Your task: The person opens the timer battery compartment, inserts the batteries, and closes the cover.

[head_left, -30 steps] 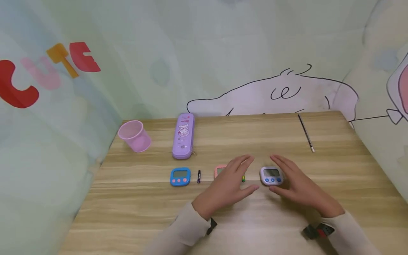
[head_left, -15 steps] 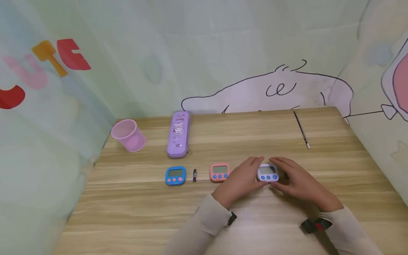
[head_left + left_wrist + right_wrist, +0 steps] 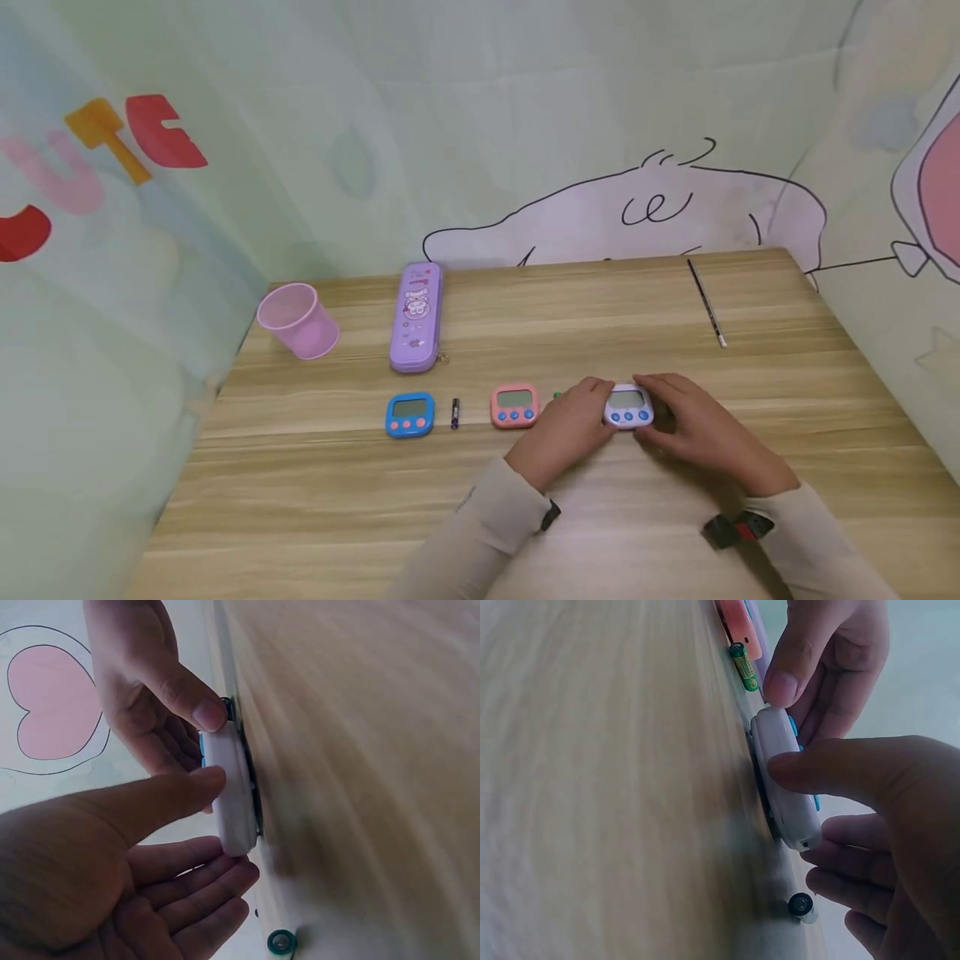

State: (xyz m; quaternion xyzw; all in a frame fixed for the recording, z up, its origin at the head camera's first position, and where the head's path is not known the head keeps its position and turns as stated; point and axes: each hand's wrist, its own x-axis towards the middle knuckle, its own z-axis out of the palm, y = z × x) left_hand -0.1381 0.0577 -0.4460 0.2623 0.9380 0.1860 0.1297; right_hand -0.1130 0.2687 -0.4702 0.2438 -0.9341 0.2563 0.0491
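Note:
A white kitchen timer (image 3: pixel 629 407) with blue buttons and a grey screen sits between both hands. My left hand (image 3: pixel 564 429) grips its left end, thumb on the near edge and fingers at the far side. From the other end my right hand (image 3: pixel 693 433) holds it the same way. In the right wrist view the timer (image 3: pixel 784 772) lies close over the tabletop, its underside dark. A green battery (image 3: pixel 744 667) lies left of it, mostly hidden behind my left hand in the head view. Another battery (image 3: pixel 801 904) shows near my right fingers.
To the left lie a pink timer (image 3: pixel 514 407), a dark battery (image 3: pixel 455 413) and a blue timer (image 3: pixel 410 415). Behind them are a purple pencil case (image 3: pixel 417 318) and a pink cup (image 3: pixel 300 321). A pencil (image 3: pixel 707 302) lies at the back right of the wooden table (image 3: pixel 315 500).
Both hands were apart on either side of the white timer, fingers straight. My left hand has moved right, uncovering the pink timer, and both hands have closed on the white timer's ends.

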